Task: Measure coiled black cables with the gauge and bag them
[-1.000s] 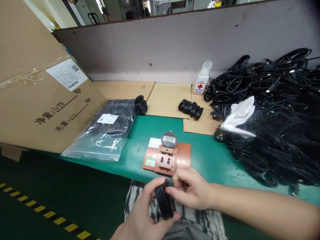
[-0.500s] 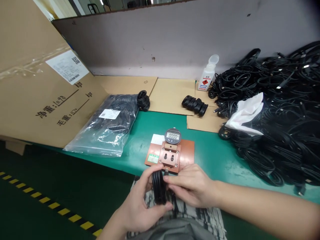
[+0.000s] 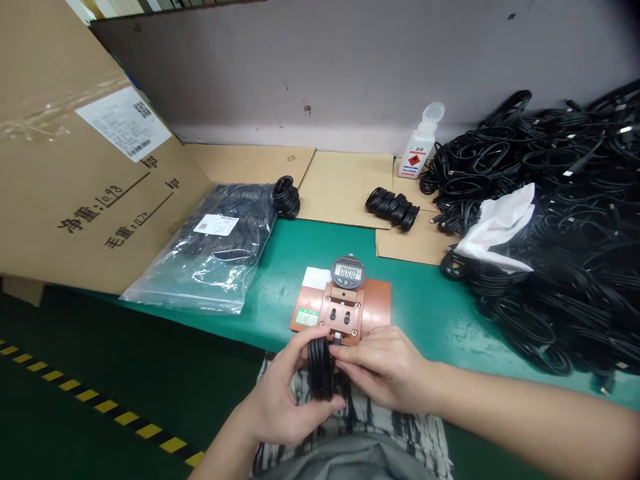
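My left hand [image 3: 293,393] is wrapped round a coiled black cable [image 3: 320,369] at the front edge of the green table. The fingers of my right hand [image 3: 383,367] pinch the cable's plug [image 3: 337,339] just right of the coil. The plug's metal tip points away from me and is at the front edge of a copper-coloured fixture [image 3: 342,311]. Behind that fixture stands a round digital gauge [image 3: 348,272] whose display reads zero.
A clear bag of cables [image 3: 230,240] lies beside a large carton [image 3: 100,187] at left. Small coils [image 3: 393,209] rest on cardboard [image 3: 345,180] behind. At right are a heap of black cables [image 3: 550,267], a white cloth [image 3: 500,223] and a bottle [image 3: 417,152].
Both hands have shifted slightly, bringing the plug up against the front of the fixture. The camera view has tilted a little.
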Motion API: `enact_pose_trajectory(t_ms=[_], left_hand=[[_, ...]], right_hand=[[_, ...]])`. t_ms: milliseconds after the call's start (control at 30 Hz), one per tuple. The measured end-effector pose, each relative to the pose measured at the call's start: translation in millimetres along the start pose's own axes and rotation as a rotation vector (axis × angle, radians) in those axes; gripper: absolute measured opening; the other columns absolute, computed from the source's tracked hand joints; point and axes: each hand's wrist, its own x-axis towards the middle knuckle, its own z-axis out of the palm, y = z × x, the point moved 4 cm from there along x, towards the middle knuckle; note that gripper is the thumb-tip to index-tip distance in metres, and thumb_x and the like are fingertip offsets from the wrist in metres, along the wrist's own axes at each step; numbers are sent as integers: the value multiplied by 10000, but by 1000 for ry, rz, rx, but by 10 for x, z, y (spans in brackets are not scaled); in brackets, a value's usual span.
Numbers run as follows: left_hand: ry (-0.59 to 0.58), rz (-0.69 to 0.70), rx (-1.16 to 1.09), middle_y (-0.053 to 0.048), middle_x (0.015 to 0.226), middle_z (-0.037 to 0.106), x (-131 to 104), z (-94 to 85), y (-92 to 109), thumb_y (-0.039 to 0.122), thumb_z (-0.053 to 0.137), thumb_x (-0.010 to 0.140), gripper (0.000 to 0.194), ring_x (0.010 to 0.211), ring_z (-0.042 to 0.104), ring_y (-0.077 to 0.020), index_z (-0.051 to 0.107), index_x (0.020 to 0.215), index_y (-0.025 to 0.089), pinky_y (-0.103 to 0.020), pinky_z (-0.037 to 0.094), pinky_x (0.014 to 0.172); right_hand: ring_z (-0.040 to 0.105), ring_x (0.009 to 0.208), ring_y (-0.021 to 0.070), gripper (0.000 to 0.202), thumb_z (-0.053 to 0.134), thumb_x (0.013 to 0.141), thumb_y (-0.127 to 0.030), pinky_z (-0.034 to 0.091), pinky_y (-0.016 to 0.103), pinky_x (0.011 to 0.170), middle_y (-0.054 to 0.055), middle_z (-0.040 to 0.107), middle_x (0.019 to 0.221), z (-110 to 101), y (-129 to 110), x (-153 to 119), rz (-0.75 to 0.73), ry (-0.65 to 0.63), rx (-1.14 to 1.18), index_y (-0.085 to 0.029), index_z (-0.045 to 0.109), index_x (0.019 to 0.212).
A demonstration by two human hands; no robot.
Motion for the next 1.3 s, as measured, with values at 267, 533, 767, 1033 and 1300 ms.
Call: enact_pose_trajectory(t_ms=[267, 533, 767, 1033, 1300], left_hand=[[-8, -5, -81, -68, 1262, 646, 11, 3, -32, 123, 811, 727, 844, 1101, 674, -244, 385, 1425, 335, -314, 548, 963], [-23, -62, -117, -42, 1213, 638, 15, -5, -101, 143, 816, 722, 852, 992, 690, -216, 379, 1419, 363, -330, 565, 925], [0, -69, -175, -30, 1125, 659, 78, 13, -93, 133, 829, 714, 854, 917, 709, -198, 397, 1420, 343, -294, 594, 847], [13, -68, -245, -40, 1064, 680, 122, 14, -99, 136, 856, 676, 862, 857, 716, -203, 432, 1410, 294, -283, 613, 781], [5, -74, -257, -46, 1053, 675, 119, 14, -123, 139, 861, 673, 875, 854, 702, -193, 424, 1417, 287, -266, 598, 765]], right_hand=[[720, 610, 146, 250, 576, 937, -126, 512, 257, 505, 46, 779, 844, 1, 19, 9, 32, -8, 54, -153, 630, 1179], [707, 590, 141, 291, 573, 922, -91, 505, 255, 505, 38, 770, 806, 16, 38, -16, 48, 6, 69, -144, 623, 1204], [696, 577, 129, 270, 541, 943, -113, 529, 242, 522, 40, 772, 795, 24, 58, -16, 98, 12, 71, -150, 637, 1192], [712, 616, 130, 264, 548, 952, -120, 542, 236, 543, 40, 777, 829, 26, 70, -15, 129, 3, 110, -165, 643, 1194], [712, 620, 130, 262, 563, 939, -107, 544, 233, 553, 38, 775, 830, 23, 82, -27, 138, 11, 110, -161, 653, 1179]])
